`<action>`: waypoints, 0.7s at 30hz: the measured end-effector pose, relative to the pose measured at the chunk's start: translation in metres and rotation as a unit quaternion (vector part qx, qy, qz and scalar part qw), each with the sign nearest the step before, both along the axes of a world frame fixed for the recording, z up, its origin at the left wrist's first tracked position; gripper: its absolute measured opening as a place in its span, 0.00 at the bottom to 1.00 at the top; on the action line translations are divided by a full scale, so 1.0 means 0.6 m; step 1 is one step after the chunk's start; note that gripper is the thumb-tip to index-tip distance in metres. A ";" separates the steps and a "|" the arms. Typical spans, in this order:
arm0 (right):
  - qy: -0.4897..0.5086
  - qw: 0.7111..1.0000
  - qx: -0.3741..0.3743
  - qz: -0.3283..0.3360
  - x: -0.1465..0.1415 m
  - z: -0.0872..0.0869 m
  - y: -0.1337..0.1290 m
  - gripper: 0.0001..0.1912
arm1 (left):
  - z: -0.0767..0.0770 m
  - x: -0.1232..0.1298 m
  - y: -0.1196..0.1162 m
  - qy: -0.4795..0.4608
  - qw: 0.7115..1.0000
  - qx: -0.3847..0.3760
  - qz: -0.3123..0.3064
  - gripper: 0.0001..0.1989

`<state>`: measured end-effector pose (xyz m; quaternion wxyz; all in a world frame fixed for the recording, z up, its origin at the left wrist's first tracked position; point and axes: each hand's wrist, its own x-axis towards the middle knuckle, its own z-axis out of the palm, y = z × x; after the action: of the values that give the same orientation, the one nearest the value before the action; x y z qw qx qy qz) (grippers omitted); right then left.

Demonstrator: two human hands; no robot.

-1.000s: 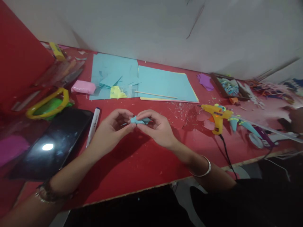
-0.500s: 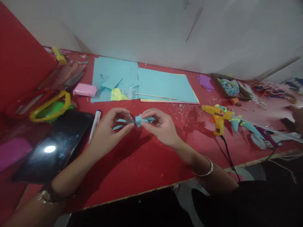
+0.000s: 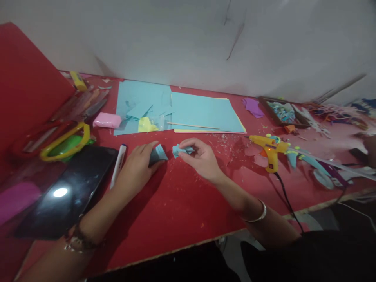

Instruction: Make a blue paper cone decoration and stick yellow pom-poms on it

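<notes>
My left hand [image 3: 135, 166] is curved around a folded light-blue piece of paper [image 3: 159, 153], low over the red table, with thumb and fingers on its sides. Close by on the right, my right hand [image 3: 202, 158] pinches a smaller, crumpled-looking light-blue paper piece [image 3: 176, 150] between thumb and fingers. A narrow gap separates the two pieces. Parts of both are hidden by my fingers. A white marker [image 3: 118, 166] with a dark cap lies just left of my left hand.
Light-blue sheets [image 3: 202, 111] lie at the back, a thin stick [image 3: 193, 125] on them. A yellow glue gun [image 3: 272, 150] with a cord stands right. A black phone-like slab [image 3: 70, 192], yellow-handled scissors [image 3: 85, 135] and a pink packet [image 3: 107, 120] are left. Another person's hand [image 3: 370, 143] shows far right.
My left hand has lowered and turned, drawing its blue paper away from the right-hand piece. My right hand keeps its pinch. The whole view has shifted slightly.
</notes>
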<state>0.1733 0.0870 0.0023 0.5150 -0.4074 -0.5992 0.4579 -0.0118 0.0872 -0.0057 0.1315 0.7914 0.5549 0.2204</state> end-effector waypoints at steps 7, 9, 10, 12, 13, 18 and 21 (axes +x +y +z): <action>0.035 0.999 -0.011 0.014 -0.001 0.002 -0.002 0.06 | 0.015 0.005 -0.008 -0.040 0.999 -0.014 -0.006 0.07; 0.038 0.999 -0.016 0.016 -0.003 0.005 -0.005 0.07 | 0.020 0.007 -0.012 -0.068 0.997 -0.021 0.003 0.07; 0.039 0.999 -0.018 0.019 -0.004 0.006 -0.006 0.07 | 0.021 0.008 -0.014 -0.079 0.997 -0.025 0.006 0.08; 0.045 0.999 -0.017 0.023 -0.007 0.009 -0.008 0.07 | 0.022 0.009 -0.017 -0.097 0.995 -0.027 0.006 0.15; 0.049 0.998 -0.016 0.024 -0.008 0.011 -0.010 0.07 | 0.021 0.009 -0.018 -0.105 0.994 -0.025 0.003 0.19; 0.071 0.997 -0.012 0.035 -0.012 0.019 -0.018 0.07 | 0.016 0.005 -0.021 -0.116 0.993 -0.015 -0.019 0.26; 0.069 0.997 -0.011 0.037 -0.015 0.023 -0.025 0.07 | 0.012 0.001 -0.024 -0.106 0.994 0.003 -0.013 0.26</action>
<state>0.1643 0.0717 0.0162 0.5330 -0.3579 -0.5723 0.5101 -0.0114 0.0731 0.0013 0.1903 0.7714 0.5267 0.3024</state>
